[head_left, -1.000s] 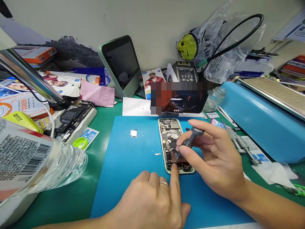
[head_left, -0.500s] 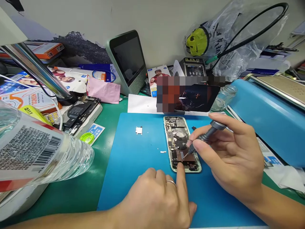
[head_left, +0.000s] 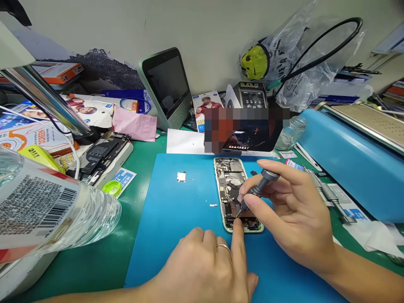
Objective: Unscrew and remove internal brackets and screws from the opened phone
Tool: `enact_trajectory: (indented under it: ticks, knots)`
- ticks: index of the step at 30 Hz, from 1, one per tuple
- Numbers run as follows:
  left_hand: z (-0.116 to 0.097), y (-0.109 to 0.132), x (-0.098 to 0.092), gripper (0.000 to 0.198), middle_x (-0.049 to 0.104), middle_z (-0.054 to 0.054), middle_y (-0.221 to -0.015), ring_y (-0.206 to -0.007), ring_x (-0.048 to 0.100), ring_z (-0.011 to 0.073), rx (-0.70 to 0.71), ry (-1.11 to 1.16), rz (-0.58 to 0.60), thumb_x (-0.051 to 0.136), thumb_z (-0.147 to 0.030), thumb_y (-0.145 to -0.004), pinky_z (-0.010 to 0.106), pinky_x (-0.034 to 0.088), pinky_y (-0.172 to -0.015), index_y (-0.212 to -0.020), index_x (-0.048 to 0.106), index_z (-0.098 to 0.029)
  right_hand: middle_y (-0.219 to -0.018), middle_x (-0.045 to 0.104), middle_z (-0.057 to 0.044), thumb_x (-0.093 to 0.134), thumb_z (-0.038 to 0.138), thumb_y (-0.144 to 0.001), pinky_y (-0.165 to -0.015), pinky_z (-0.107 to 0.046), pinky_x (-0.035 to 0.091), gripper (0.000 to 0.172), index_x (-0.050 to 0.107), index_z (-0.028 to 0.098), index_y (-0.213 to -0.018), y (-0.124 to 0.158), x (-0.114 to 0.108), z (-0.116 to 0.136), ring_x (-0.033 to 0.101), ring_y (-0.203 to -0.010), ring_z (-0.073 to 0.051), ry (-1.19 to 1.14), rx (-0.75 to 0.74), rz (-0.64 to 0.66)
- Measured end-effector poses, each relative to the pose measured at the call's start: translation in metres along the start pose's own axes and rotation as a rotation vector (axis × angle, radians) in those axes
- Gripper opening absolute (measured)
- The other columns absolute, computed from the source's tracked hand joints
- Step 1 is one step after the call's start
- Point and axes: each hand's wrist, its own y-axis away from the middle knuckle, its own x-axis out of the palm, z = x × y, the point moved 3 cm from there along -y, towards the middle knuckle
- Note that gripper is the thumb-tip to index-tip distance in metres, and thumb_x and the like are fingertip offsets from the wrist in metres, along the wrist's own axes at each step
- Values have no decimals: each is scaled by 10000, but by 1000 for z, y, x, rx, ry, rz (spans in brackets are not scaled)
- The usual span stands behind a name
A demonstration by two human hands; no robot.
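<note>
An opened phone (head_left: 232, 187) with bare circuit boards lies on the blue mat (head_left: 176, 219). My right hand (head_left: 290, 219) grips a small grey screwdriver (head_left: 259, 188) with its tip down on the phone's lower part. Resting on the mat, my left hand (head_left: 202, 265) has a ring on one finger, and its forefinger presses the phone's bottom edge. A small metal bracket (head_left: 181, 176) and a tiny metal strip (head_left: 213, 205) lie loose on the mat to the phone's left.
A clear plastic bottle (head_left: 47, 206) lies close at the left. Behind the mat stand a dark phone playing video (head_left: 252, 132), a smart display (head_left: 167, 86) and a glass jar (head_left: 292, 132). A blue machine (head_left: 353, 164) fills the right; another opened phone (head_left: 101, 153) lies at the left.
The screwdriver tip has moved down the phone toward its bottom edge, close to my left forefinger. My left hand stays pressed on the phone. The view has shifted slightly.
</note>
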Motion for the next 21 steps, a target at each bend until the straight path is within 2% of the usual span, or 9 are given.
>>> enact_trajectory:
  ticks: [5,15,21]
  knots:
    - [-1,2,1,476,638,61,-547,-402,557,198,24,-8,-41,598,-408,-896,300,391,-316,-1112,756,-14,-960,703,-21,627,108,-938,-677,-293,638,477,517,330,-1345,-1,-1,0,722,-807,-159,14,6,-7]
    - [2,0,2,549,663,64,-579,-426,555,181,-34,-8,34,576,-464,-906,288,408,-357,-1187,726,-17,-945,682,-11,631,63,-900,-668,-301,655,496,525,315,-1314,-1,1,3,721,-824,-169,37,-73,5]
    - [1,0,2,498,672,82,-585,-433,570,198,-76,-4,30,581,-449,-883,303,419,-364,-1080,765,-31,-970,672,-15,629,32,-897,-699,-299,659,529,510,317,-1327,0,1,4,720,-849,-163,40,-80,30]
